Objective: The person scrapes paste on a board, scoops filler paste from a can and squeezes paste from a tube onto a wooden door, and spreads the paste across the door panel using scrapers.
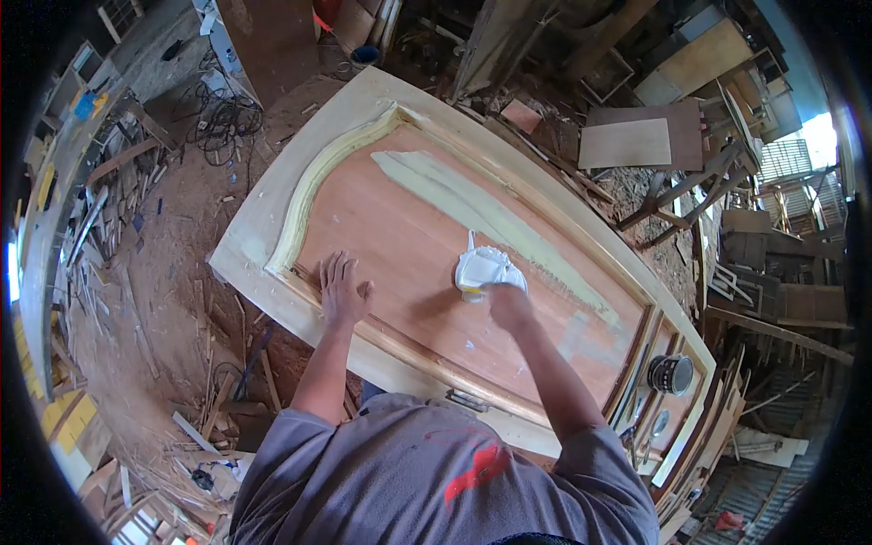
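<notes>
My left hand lies flat on a wooden door panel, fingers stretched out, near the moulding along its near edge. My right hand is closed over the middle of the panel, at the near side of a mound of white putty. A small tool with a yellow part shows by its fingers; its exact kind is hidden by the hand and the putty. What the putty sits on is also hidden. Beyond it a long pale-yellow smear of filler runs along the panel, with a fainter whitish patch at the right.
A round can and a small round lid-like thing stand at the door's right end. Wood scraps and a tangled black cable litter the dirt floor at left. A wooden trestle and boards stand at upper right.
</notes>
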A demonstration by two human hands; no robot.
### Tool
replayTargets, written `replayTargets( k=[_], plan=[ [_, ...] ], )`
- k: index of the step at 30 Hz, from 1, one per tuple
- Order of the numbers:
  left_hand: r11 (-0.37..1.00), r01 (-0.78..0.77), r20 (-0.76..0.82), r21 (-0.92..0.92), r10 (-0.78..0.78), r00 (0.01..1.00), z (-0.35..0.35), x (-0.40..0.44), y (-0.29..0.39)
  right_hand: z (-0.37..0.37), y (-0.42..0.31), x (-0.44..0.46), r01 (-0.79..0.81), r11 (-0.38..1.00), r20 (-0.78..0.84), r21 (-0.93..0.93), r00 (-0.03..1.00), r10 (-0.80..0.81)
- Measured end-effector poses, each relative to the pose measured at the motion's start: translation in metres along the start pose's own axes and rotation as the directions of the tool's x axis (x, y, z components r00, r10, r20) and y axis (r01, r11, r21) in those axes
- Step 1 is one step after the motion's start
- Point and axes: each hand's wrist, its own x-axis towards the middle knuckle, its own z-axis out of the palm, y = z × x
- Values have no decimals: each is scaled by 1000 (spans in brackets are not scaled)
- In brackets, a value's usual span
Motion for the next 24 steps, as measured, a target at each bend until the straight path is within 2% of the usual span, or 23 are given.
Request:
replayTargets(
  k=[1,4,6,10,11,12,14,17,18,20,22,23,24],
  plan=[
    [1000,4,-2,16,-4,1000,1,-2,-1,-7,10,11,-49,998,11,37,999,49],
    [1000,27,22,14,-27,999,3,-1,0,-27,1,44,-141,990,-130,29,981,143],
    [999,36,27,4,-37,999,3,-6,1,47,13,50,-121,992,-48,30,991,123],
    [999,40,10,-27,-40,999,7,-2,-1,-3,-7,10,115,991,97,69,988,-122],
    [999,43,5,-24,-43,999,8,0,-2,-15,4,15,118,985,25,125,992,-122],
    [999,46,10,-22,-46,999,8,-2,-2,-39,-1,25,-24,999,84,49,996,20],
    [998,51,8,-21,-51,999,10,-4,-3,-29,3,47,-68,994,-160,89,984,82],
    [998,48,1,-30,-48,999,10,-2,-5,32,-16,32,18,998,-71,-66,997,-23],
    [998,50,0,-41,-50,999,9,-2,-4,51,-16,16,172,982,-115,-75,977,-180],
    [997,56,1,-50,-56,998,10,-5,-4,25,-23,-6,257,966,-96,12,962,-255],
    [997,59,-3,-42,-59,998,9,-3,-5,-8,-8,12,96,995,63,14,993,-97],
    [997,68,12,-32,-68,998,6,-7,-3,-44,-21,21,-31,996,77,82,997,25],
    [997,72,20,-22,-72,997,2,-5,0,-40,-22,28,-81,988,26,132,997,78]
  ],
)
